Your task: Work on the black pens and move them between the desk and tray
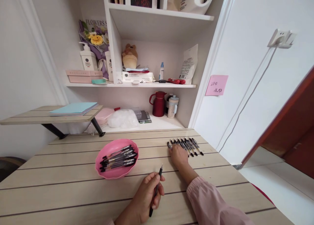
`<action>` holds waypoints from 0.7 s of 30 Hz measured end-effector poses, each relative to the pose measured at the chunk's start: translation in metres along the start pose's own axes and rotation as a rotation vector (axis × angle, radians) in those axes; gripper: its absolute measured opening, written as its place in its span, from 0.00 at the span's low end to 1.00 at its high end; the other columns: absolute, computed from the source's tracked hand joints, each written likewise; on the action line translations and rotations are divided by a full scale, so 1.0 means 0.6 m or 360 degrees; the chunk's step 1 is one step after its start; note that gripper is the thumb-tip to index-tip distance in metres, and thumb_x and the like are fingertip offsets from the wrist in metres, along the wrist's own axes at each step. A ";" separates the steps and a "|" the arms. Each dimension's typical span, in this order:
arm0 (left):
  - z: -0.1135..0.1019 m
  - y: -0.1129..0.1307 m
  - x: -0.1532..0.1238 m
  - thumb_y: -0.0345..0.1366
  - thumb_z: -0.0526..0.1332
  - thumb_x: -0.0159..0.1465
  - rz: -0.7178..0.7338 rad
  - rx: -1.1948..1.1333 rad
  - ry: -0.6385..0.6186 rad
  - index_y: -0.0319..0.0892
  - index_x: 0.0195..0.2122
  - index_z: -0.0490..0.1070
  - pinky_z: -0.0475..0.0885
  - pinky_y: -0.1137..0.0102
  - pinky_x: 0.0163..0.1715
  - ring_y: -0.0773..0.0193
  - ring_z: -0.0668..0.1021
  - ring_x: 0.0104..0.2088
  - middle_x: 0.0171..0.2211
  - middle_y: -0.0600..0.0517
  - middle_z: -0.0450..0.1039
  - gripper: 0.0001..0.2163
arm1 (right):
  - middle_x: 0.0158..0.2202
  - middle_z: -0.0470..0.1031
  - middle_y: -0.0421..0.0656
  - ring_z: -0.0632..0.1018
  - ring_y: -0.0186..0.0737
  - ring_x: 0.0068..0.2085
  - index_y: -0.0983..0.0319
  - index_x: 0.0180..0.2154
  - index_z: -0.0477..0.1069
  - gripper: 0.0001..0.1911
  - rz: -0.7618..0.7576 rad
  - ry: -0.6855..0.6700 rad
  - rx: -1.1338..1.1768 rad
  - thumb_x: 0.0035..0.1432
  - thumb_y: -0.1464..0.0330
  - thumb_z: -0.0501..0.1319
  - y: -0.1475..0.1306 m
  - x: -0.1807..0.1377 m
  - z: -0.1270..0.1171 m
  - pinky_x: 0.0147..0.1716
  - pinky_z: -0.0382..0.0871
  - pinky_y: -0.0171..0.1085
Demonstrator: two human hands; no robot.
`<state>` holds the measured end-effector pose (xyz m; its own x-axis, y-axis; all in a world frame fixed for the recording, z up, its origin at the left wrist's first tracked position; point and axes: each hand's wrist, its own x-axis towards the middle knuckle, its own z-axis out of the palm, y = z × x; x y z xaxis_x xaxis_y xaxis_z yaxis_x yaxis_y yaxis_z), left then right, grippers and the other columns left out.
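My left hand (147, 196), at the lower middle, is closed round a black pen (156, 194) without a cap. The pen stands tilted, its pointed writing tip upward. My right hand (179, 155) reaches forward to the left end of a row of black pens (187, 145) lying side by side on the table. A short black piece that looks like a pen cap (169, 145) shows at its fingertips, which are partly hidden by the back of the hand. Left of both hands sits a pink scalloped bowl (104, 149) holding several black-capped clear pens (119, 160).
The slatted wooden table (80, 192) carries a small raised stand (26, 115) with blue-covered papers (73, 109) at the back left. Behind are white shelves (157, 12) with a red jug (159, 104), a cup (173, 106) and a plastic bag (122, 118). A wall rises at right.
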<state>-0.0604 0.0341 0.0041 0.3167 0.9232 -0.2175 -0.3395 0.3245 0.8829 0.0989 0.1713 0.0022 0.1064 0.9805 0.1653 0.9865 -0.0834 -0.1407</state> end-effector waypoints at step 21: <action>0.001 0.005 0.000 0.47 0.53 0.58 -0.0012 0.0011 -0.0014 0.39 0.35 0.64 0.44 0.78 0.09 0.80 0.56 0.09 0.19 0.58 0.66 0.15 | 0.38 0.73 0.54 0.75 0.46 0.39 0.66 0.38 0.68 0.15 0.0130 0.0031 0.0064 0.54 0.62 0.51 0.006 0.001 -0.011 0.36 0.64 0.39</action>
<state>-0.0607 0.0348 0.0069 0.3272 0.9189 -0.2203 -0.3311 0.3299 0.8840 0.1031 0.1704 0.0081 0.1892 0.9670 0.1704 0.9687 -0.1554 -0.1936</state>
